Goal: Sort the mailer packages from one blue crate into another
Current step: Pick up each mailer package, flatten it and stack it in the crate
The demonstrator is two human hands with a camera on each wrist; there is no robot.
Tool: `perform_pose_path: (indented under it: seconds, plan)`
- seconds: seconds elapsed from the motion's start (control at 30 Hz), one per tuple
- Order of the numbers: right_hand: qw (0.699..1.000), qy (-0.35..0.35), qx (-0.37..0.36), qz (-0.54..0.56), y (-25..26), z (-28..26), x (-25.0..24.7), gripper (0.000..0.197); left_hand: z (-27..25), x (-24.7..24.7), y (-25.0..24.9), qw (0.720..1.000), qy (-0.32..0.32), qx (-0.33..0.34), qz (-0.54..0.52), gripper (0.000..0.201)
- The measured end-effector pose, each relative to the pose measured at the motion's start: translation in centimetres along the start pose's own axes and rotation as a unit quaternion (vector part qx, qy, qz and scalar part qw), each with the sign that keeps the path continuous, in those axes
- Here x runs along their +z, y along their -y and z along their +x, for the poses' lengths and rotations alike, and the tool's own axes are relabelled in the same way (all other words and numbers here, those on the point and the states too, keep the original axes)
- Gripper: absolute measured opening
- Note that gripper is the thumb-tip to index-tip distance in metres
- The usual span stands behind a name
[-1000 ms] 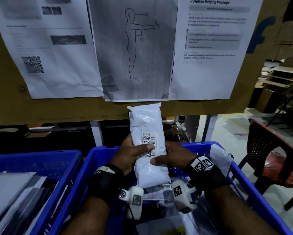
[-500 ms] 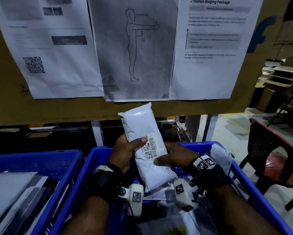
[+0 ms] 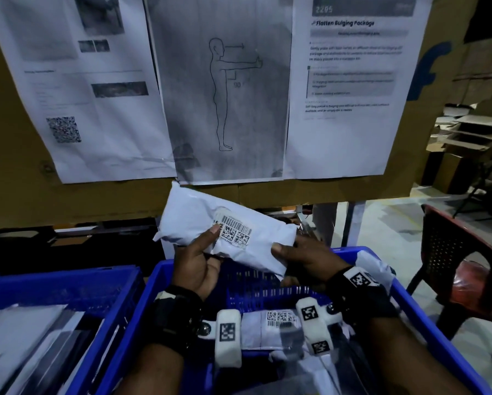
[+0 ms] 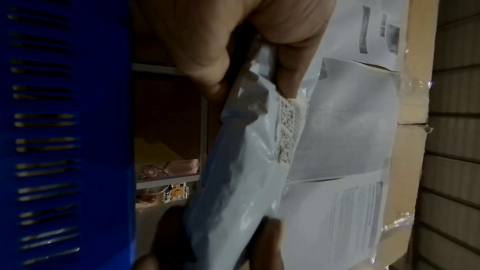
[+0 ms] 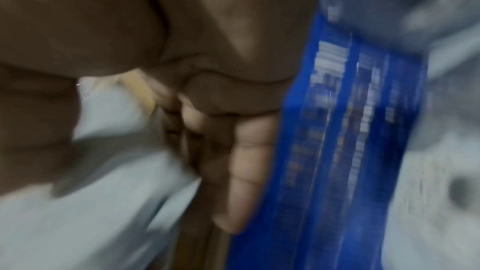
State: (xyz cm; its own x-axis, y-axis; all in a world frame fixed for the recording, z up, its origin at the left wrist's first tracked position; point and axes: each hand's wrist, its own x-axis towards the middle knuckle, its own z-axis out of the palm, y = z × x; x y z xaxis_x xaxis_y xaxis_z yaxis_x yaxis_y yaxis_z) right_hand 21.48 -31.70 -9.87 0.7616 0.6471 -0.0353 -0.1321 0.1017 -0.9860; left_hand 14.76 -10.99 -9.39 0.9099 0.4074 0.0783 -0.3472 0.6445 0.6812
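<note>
Tilting leftward since before: white mailer (image 3: 210,220), fingers of left hand (image 3: 195,265) and right hand (image 3: 304,259) gripping it.

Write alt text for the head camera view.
Two hands hold a white mailer package tilted above a blue crate of more mailers: the left hand grips its lower left edge, the right hand its right end. A second blue crate stands to the left, below printed sheets taped to cardboard.
</note>
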Motion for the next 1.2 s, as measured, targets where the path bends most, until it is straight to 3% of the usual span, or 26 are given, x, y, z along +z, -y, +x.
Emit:
perform_pose_path:
  seconds: [0.07, 0.23, 0.37, 0.53, 0.63, 0.8, 0.93, 1.07, 1.2]
  plan:
    - [0.998, -0.005, -0.037, 0.044, -0.1, 0.3, 0.7, 0.038, -0.3, 0.4, -0.1, 1.0, 0.015, -0.013, 0.01, 0.055]
    - [0.988, -0.077, -0.113, 0.077, 0.4, 1.0, -0.1, 0.064, -0.8, -0.4, -2.6, 0.995, 0.005, -0.023, 0.099, 0.056]
    - [0.981, -0.12, -0.151, 0.0, 0.7, 0.9, -0.7, 0.081, -1.4, -1.0, -7.5, 0.983, -0.018, 0.019, 0.184, 0.045]
    - [0.976, -0.098, -0.174, -0.081, 1.3, 0.3, 2.0, 0.043, -5.2, -2.4, -12.8, 0.931, 0.003, 0.032, 0.363, 0.05]
    - [0.973, -0.102, -0.174, -0.113, 1.9, 0.7, 4.4, 0.033, -8.0, -4.5, -15.6, 0.903, 0.001, 0.031, 0.428, 0.061]
    - [0.96, -0.037, -0.162, -0.224, 3.3, 3.3, 10.1, 0.013, -12.4, -7.9, -20.1, 0.871, 0.032, -0.034, 0.488, 0.059]
    - [0.924, -0.033, -0.171, -0.339, 5.4, 6.9, 16.3, 0.014, -14.2, -11.1, -23.4, 0.834, -0.001, -0.046, 0.55, 0.037]
    - [0.85, -0.034, -0.189, -0.491, 7.4, 9.8, 22.6, 0.012, -15.6, -13.6, -25.0, 0.788, -0.016, -0.087, 0.609, 0.017]
    - [0.786, 0.031, -0.168, -0.594, 6.8, 13.1, 27.5, 0.011, -16.3, -16.3, -26.3, 0.731, -0.045, -0.145, 0.665, 0.025]
